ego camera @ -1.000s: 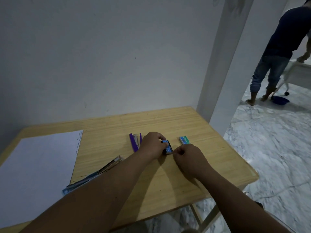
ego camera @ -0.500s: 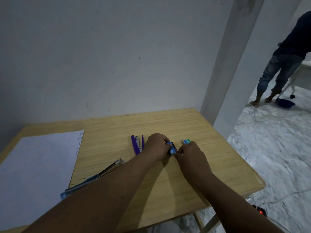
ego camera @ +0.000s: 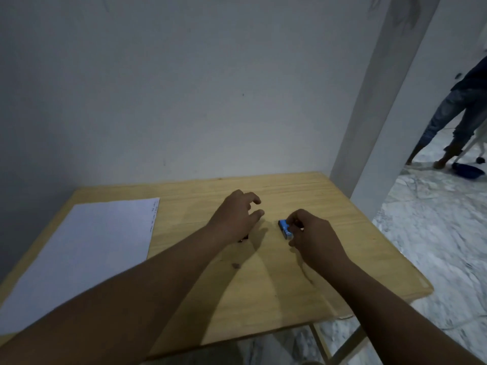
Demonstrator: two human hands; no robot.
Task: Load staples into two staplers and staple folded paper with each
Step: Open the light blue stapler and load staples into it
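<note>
A small blue staple box (ego camera: 285, 228) lies on the wooden table (ego camera: 263, 285), pinched at its right end by the fingers of my right hand (ego camera: 311, 237). My left hand (ego camera: 237, 217) hovers to its left with fingers spread, holding nothing. A dark tip (ego camera: 243, 239) shows under my left wrist; the purple stapler and the second stapler are hidden by my left arm. White paper (ego camera: 81, 256) lies flat at the table's left.
A plain wall runs behind the table, with a white pillar (ego camera: 382, 114) at the back right corner. The table's right and front edges drop to marble floor. A person (ego camera: 456, 119) stands far right beside a blue dustpan (ego camera: 467, 170).
My left hand has let go of the blue box and opened, shifting left over the purple stapler. My right hand now holds the box alone. The view tilted and shifted.
</note>
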